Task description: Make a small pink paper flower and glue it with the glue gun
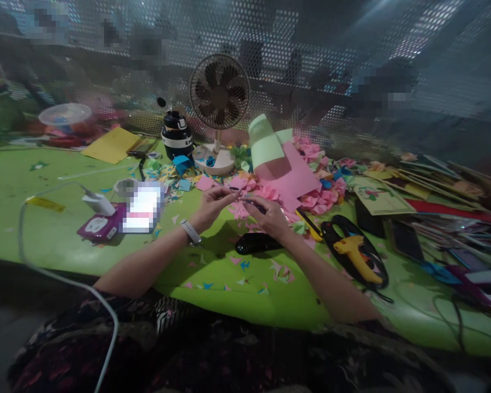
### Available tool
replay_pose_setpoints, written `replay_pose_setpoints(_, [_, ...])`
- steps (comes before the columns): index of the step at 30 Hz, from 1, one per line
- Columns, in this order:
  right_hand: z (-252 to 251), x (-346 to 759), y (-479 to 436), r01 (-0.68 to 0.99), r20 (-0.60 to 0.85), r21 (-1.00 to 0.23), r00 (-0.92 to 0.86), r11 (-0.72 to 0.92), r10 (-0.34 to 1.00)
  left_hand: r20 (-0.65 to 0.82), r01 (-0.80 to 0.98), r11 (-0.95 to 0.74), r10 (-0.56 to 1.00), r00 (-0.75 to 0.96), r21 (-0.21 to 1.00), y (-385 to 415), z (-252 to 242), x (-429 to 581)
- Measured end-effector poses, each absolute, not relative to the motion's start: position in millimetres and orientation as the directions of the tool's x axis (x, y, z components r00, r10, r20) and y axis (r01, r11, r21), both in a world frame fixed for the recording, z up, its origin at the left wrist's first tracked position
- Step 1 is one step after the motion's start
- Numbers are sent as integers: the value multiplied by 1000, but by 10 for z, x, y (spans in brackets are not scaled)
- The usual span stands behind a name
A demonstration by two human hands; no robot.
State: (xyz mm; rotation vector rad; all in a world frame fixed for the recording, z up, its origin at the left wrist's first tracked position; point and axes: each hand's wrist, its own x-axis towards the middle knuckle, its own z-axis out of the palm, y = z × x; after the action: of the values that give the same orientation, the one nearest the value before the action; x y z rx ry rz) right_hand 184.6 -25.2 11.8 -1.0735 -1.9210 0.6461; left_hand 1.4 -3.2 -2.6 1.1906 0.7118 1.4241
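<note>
My left hand (213, 204), with a white watch on its wrist, is raised over the green table (45, 229), its fingers pinched round a small piece I cannot make out. My right hand (270, 215) meets it from the right, fingers curled on a thin dark stick-like thing (251, 202). Both hands hover just in front of a heap of pink paper flowers (315, 196). Pink and pale green paper sheets (278, 164) stand up behind them. A black case (256, 243) lies under my right wrist.
A small desk fan (219, 103) and a black-and-white bottle (177, 136) stand at the back. A yellow glue gun (358, 256) lies right of my arm. A phone on a purple pad (106, 221) with a white charger cable sits left. Paper scraps litter the table; card sheets are stacked far right.
</note>
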Motion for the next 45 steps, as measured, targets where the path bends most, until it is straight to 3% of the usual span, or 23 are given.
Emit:
replay_pose_setpoints(5, [86, 1826, -260, 452, 554, -633, -301, 628, 776, 288, -374, -251, 957, 45, 893, -37, -11, 35])
replay_pose_setpoints(17, [23, 1833, -226, 361, 419, -784, -292, 505, 859, 221, -422, -173, 973, 66, 890, -42, -3, 64])
replay_pose_setpoints(24, [16, 1790, -283, 437, 537, -679, -253, 590, 805, 250, -418, -237, 968, -25, 877, -72, 11, 89])
replay_pose_setpoints(30, [72, 1798, -281, 439, 467, -725, -251, 530, 848, 240, -427, -217, 971, 0, 878, -86, -5, 101])
replay_pose_setpoints(45, [63, 1818, -263, 413, 486, -718, -280, 561, 828, 208, -424, -187, 978, 5, 886, -2, -51, 60])
